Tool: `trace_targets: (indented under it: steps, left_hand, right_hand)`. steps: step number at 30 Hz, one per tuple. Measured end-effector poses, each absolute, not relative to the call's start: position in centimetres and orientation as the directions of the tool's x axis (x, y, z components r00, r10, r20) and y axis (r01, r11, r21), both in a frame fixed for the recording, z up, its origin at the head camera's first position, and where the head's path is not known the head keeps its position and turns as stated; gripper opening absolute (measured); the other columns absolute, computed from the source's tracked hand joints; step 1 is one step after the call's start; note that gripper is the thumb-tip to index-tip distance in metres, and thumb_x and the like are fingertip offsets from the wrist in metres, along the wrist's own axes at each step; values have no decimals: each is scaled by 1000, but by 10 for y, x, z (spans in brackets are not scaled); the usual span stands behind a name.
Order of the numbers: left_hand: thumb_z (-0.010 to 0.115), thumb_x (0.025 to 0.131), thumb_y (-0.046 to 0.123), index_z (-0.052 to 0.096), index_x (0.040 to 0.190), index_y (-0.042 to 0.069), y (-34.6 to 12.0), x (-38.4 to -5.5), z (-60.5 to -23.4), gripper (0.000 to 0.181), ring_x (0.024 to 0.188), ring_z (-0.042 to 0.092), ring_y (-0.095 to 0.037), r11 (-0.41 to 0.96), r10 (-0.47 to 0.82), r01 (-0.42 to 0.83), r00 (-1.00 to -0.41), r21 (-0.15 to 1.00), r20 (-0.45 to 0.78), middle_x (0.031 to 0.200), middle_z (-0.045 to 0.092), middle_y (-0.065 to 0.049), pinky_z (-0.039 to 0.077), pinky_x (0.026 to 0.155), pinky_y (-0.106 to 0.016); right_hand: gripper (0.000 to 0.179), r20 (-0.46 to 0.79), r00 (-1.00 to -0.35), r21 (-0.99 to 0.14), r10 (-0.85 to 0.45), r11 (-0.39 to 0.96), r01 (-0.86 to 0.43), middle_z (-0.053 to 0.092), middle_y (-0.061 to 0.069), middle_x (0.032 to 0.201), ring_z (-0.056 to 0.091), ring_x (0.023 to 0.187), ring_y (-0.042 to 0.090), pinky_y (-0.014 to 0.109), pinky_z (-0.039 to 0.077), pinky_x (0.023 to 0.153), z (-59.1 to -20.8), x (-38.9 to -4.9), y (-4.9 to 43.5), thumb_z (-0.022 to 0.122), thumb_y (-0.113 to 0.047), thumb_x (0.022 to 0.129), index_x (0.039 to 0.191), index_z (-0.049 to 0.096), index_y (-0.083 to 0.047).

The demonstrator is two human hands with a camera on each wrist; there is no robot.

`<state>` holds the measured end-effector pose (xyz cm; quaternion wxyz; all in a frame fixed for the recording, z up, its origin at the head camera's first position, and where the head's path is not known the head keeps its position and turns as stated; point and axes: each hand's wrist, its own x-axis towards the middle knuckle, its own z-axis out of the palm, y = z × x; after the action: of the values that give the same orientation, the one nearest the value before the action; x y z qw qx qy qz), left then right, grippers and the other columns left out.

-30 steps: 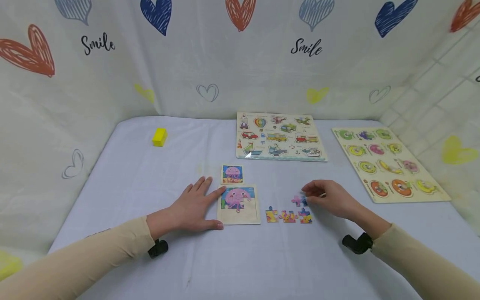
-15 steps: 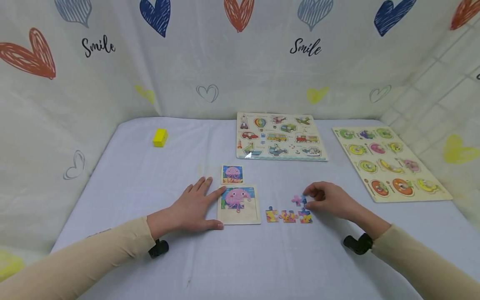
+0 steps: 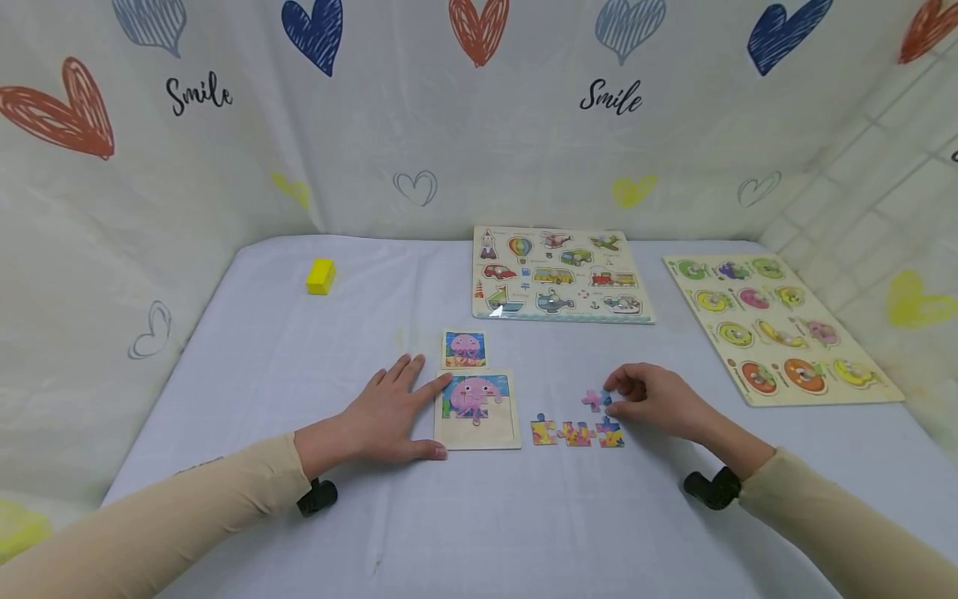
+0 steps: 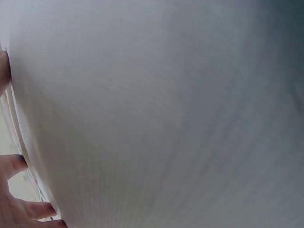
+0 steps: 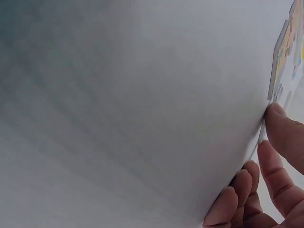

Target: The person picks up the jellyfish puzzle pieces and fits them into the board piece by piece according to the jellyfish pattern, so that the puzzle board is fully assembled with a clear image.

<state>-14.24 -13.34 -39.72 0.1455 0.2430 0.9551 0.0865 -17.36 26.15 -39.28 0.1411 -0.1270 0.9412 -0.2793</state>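
Note:
In the head view a square wooden puzzle frame [image 3: 479, 434] holds the joined upper part of a pink octopus picture, its lower part showing bare wood. My left hand [image 3: 385, 420] lies flat with fingers spread, index fingertip and thumb against the frame's left edge. To the right, my right hand [image 3: 659, 401] pinches a blue jigsaw piece [image 3: 607, 398] at table level between thumb and index finger. Beside it lies a pink jigsaw piece [image 3: 591, 400]. Below them sit a row of yellow and multicoloured pieces [image 3: 576, 433]. In the right wrist view the pinched piece shows only as a thin edge.
A small octopus picture card [image 3: 464, 349] touches the frame's far edge. Further back are a vehicle puzzle board [image 3: 561, 274] and, at the right, a fruit puzzle board [image 3: 778, 329]. A yellow block [image 3: 320, 276] stands at the back left.
The right hand's fingers have closed in on the blue piece from its right side, with a slight shift. The left hand and the frame have stayed in place.

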Motion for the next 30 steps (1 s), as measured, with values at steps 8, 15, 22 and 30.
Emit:
trace_targets:
  steps: [8, 15, 22, 30]
  left_hand:
    - [71, 83, 66, 32, 162, 21, -134, -143, -397, 99, 156, 17, -48, 865, 492, 441, -839, 238, -232, 168, 20, -25, 24, 119, -70]
    - [72, 83, 66, 32, 162, 22, -133, -142, -396, 99, 156, 17, -48, 866, 491, 440, -839, 239, -233, 168, 20, -25, 25, 119, -70]
    - [71, 83, 67, 32, 162, 22, -133, -142, -396, 99, 156, 17, -48, 867, 489, 439, -841, 235, -232, 168, 20, -25, 25, 118, -70]
    - [71, 83, 67, 33, 162, 21, -133, -141, -397, 98, 155, 18, -48, 865, 493, 444, -839, 234, -231, 167, 21, -26, 26, 118, -69]
  right_hand:
    - [24, -168, -935, -568, -313, 806, -168, 65, 4, 97, 57, 90, 19, 30, 51, 79, -393, -171, 258, 81, -14, 87, 105, 66, -8]
    - [20, -166, -931, -607, -325, 778, -164, 65, 3, 94, 58, 88, 18, 23, 52, 75, -392, -171, 258, 79, -11, 89, 101, 63, -7]
    - [16, -182, -927, -657, -327, 742, -133, 67, 4, 92, 59, 85, 19, 22, 51, 70, -391, -172, 258, 77, -9, 91, 101, 64, -6]
    - [13, -195, -922, -717, -335, 690, -100, 67, 4, 92, 59, 85, 19, 24, 50, 70, -386, -174, 250, 74, -14, 95, 104, 67, -8]
